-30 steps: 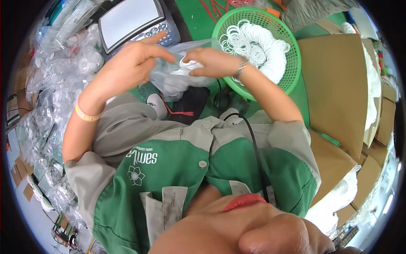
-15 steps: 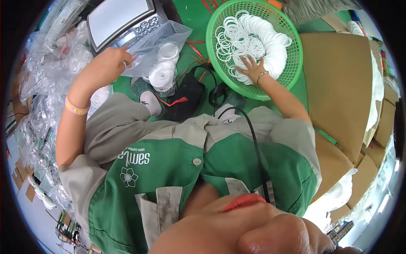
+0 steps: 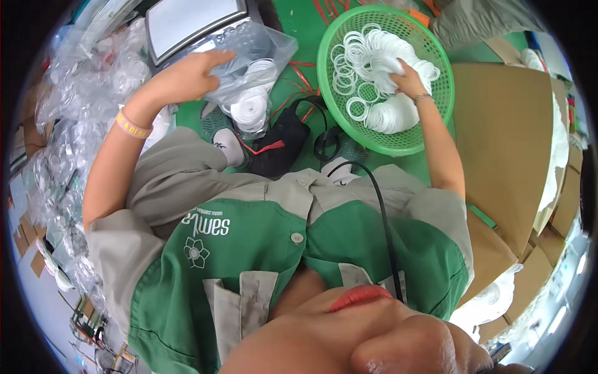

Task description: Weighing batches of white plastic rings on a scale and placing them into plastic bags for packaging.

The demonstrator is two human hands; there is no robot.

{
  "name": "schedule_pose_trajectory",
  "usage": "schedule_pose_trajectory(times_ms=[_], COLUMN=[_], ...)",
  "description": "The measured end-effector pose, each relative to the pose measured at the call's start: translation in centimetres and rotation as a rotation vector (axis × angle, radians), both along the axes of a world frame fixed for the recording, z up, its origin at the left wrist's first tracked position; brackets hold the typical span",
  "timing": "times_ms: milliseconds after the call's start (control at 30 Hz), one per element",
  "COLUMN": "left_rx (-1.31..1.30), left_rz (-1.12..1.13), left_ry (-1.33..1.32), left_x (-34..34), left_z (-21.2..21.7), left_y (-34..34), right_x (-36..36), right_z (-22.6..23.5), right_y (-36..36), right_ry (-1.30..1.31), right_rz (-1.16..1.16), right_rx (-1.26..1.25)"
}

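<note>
My left hand (image 3: 194,76) is at the near-left edge of a clear plastic bag (image 3: 281,45), its fingers gripping the film, partly hidden by it. Coils of white rings (image 3: 252,107) sit in the lower part of that bag, beside my foot. Over to the right, my right hand (image 3: 409,81) reaches into a green mesh basket (image 3: 325,75). Its fingers are closed round a bunch of thin white rings (image 3: 386,63). More white rings (image 3: 392,115) lie in rows and loose loops about it; the fingertips are partly hidden among them.
A scale (image 3: 196,25) with a flat metal pan stands behind the bag. Crumpled clear plastic bags (image 3: 87,93) pile up at the left. A large cardboard box (image 3: 501,137) flanks the basket on the right. A black pouch (image 3: 281,140) and red ribbon (image 3: 301,76) lie between my feet.
My right hand has gone from spread fingers at the basket's near side to gripping rings farther in, shifting the pile. My left hand has moved slightly right, its fingers stretching toward the bag.
</note>
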State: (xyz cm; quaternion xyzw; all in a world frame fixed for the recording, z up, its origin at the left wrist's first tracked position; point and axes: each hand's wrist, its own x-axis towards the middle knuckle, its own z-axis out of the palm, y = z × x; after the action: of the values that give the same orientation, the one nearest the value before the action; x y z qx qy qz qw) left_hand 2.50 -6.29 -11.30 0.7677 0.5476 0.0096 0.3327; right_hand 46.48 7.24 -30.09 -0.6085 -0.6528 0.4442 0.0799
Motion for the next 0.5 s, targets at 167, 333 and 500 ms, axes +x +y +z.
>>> schedule_pose_trajectory(times_ms=[167,333,500], left_rx=[0.000,-0.072,-0.169], left_rz=[0.243,0.216,0.254], left_ry=[-0.374,-0.236,-0.513], left_x=[2.0,3.4,4.2], left_z=[2.3,6.0,8.1], left_y=[-0.3,-0.6,-1.6], right_x=[-1.1,-9.6,-20.6], right_z=[8.3,15.2,15.9], right_y=[-0.5,-4.0,-8.6], right_ry=[0.494,0.849,0.373], right_rz=[-0.204,0.153,0.657], right_rx=[0.004,0.082,0.176])
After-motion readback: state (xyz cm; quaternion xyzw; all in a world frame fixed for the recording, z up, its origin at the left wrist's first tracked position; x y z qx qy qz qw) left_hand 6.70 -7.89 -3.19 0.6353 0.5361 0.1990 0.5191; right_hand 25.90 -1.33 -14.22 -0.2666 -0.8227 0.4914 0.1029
